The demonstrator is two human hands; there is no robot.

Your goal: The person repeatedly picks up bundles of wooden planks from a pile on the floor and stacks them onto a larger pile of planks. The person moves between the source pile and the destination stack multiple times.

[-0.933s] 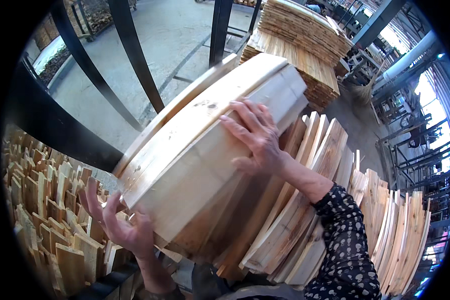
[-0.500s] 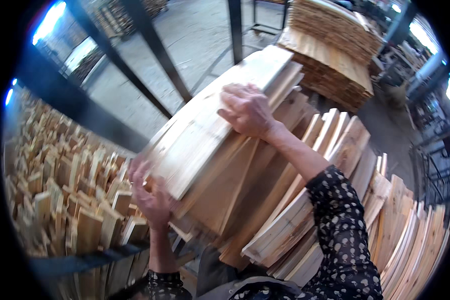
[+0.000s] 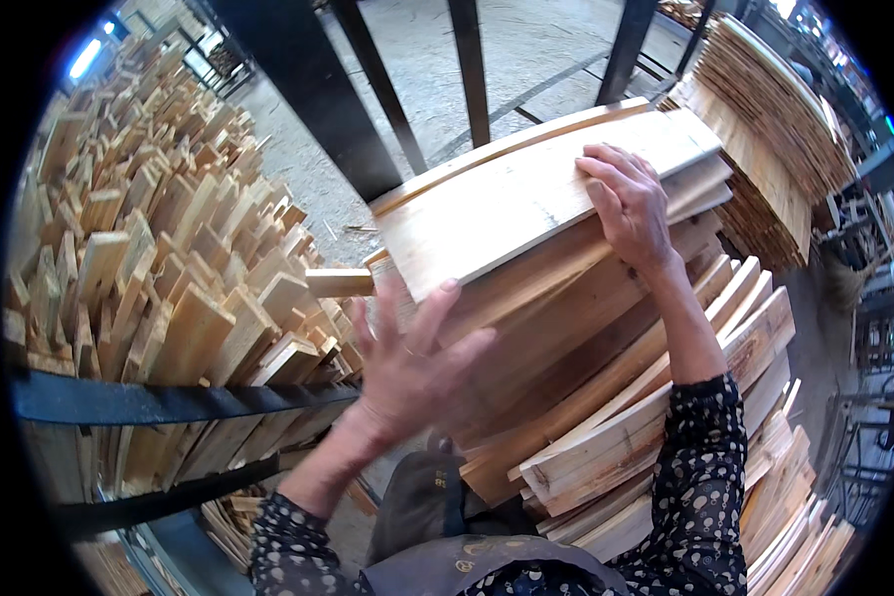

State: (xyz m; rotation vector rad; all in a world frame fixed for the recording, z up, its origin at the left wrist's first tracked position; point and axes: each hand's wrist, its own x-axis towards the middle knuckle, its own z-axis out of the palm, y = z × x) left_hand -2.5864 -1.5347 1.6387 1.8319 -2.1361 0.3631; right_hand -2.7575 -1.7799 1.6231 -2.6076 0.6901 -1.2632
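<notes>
A pale wooden board (image 3: pixel 526 189) lies flat on top of a pile of boards in front of me. My right hand (image 3: pixel 631 209) grips it toward its right end, with the fingers bent over its upper face and the thumb by its near edge. Fingers spread, my left hand (image 3: pixel 402 368) is just below the board's left end and holds nothing; it is slightly blurred. A narrower board (image 3: pixel 526 144) runs along the far side of the pale one. Under them, wider brown boards (image 3: pixel 556 308) lean at a slant, partly hidden by my hands.
Many short wood pieces (image 3: pixel 199 328) stand upright on the left behind a dark metal rail (image 3: pixel 169 402). Dark metal posts (image 3: pixel 308 89) rise beyond the pile. Slanted boards (image 3: pixel 616 447) crowd my right side. A tall stack of planks (image 3: pixel 775 149) stands at the far right.
My left hand has come off the board's left end and opened toward me. My right hand stays on the board. The view has swung left, bringing more upright wood pieces into sight.
</notes>
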